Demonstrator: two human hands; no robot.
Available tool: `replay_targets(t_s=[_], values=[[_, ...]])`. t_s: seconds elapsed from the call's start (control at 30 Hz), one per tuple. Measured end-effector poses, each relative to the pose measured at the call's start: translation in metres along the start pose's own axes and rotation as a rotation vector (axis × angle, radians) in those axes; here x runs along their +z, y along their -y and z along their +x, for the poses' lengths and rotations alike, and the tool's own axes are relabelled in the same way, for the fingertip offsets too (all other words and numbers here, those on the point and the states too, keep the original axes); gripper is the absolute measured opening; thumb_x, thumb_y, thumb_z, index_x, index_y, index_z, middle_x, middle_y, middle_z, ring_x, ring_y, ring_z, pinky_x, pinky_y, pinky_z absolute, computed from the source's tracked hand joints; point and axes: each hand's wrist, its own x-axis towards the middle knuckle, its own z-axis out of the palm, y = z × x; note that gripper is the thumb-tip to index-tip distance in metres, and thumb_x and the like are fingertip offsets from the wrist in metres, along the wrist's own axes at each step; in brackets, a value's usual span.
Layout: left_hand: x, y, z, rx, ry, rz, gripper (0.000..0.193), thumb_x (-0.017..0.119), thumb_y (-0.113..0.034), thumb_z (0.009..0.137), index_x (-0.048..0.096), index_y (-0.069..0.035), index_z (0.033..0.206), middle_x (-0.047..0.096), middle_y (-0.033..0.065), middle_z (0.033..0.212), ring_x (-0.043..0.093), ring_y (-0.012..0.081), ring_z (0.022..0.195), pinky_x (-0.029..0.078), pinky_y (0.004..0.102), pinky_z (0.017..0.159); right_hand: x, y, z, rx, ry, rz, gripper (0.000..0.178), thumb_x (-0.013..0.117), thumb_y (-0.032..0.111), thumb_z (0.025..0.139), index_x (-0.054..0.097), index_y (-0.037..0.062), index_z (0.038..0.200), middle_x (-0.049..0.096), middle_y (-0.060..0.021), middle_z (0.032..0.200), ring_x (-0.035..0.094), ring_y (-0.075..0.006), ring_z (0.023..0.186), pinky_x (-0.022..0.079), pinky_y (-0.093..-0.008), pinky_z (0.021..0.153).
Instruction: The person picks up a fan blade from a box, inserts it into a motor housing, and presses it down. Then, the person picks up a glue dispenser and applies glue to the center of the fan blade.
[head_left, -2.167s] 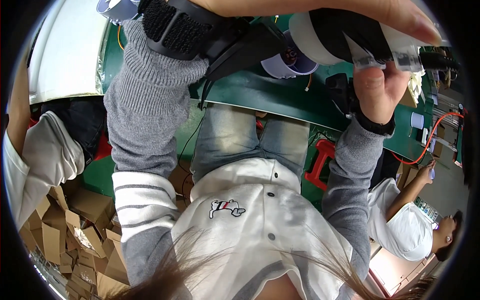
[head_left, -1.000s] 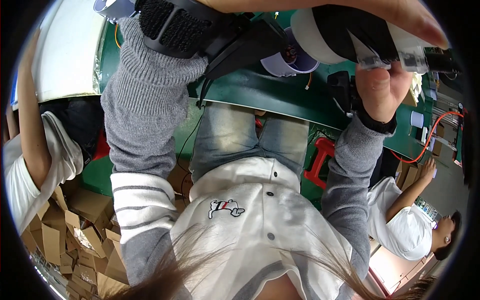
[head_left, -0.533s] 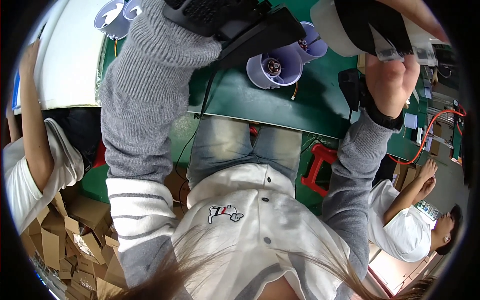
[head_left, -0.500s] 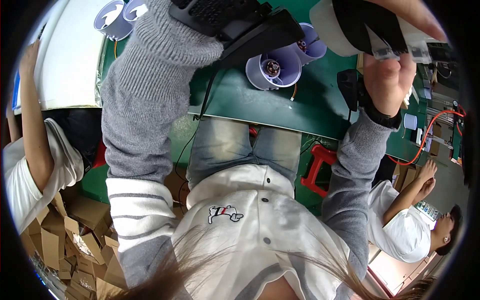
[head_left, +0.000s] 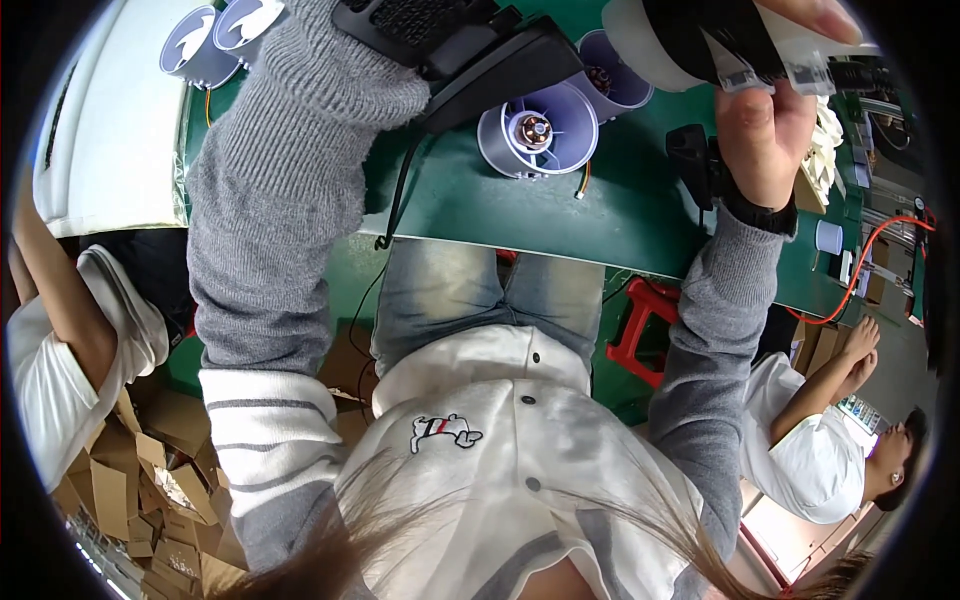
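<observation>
My right hand [head_left: 768, 138] is at the upper right, its thumb and fingers closed around a translucent white, rounded plastic thing [head_left: 655, 45] wrapped with a black band, with clear bits at its end. Its kind I cannot tell. My left forearm, in a grey knit sleeve [head_left: 300, 150], reaches up to a black device [head_left: 470, 60] at the wrist; the left hand itself is hidden. Between my arms, a lavender round housing [head_left: 490, 150] stands on the green table, a copper-wound motor [head_left: 532, 130] in its middle and a thin wire with a white plug [head_left: 581, 194] beside it. A second lavender housing [head_left: 635, 90] stands behind.
Two lavender housings [head_left: 190, 62] with white pieces inside stand at the upper left, by a white padded surface [head_left: 120, 130]. A black cable [head_left: 400, 190] hangs over the table edge. A red stool [head_left: 640, 330] is below. People in white sit on both sides; cardboard boxes [head_left: 180, 430] lie lower left.
My right hand and the white thing have shifted slightly left and up in view, as have the housings. The left-hand person's hand has dropped out of sight. My grip looks the same.
</observation>
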Motion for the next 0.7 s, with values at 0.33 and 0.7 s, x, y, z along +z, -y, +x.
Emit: replay_targets(t_s=[0.33,0.7], values=[[0.004,0.004,-0.004,0.043,-0.017,-0.030,0.064,0.063,-0.046,0.086,0.042,0.003,0.121,0.058,0.0132,0.101,0.060,0.0197,0.092,0.049,0.0259,0.076,0.001,-0.004,-0.004,0.010,-0.091,-0.027,0.086,0.075,0.044,0.075,0.034,-0.0021,0.135,0.053,-0.0134,0.125,0.053,-0.0243,0.113,0.042,-0.0348,0.095],[0.003,0.004,-0.001,0.082,-0.011,0.005,0.064,0.063,-0.047,0.086,0.042,0.002,0.122,0.058,0.0136,0.101,0.060,0.0190,0.091,0.050,0.0249,0.074,-0.054,-0.040,0.000,-0.142,0.015,-0.129,0.085,0.072,0.049,0.077,0.036,-0.0053,0.132,0.048,-0.0124,0.128,0.048,-0.0247,0.118,0.038,-0.0373,0.100]])
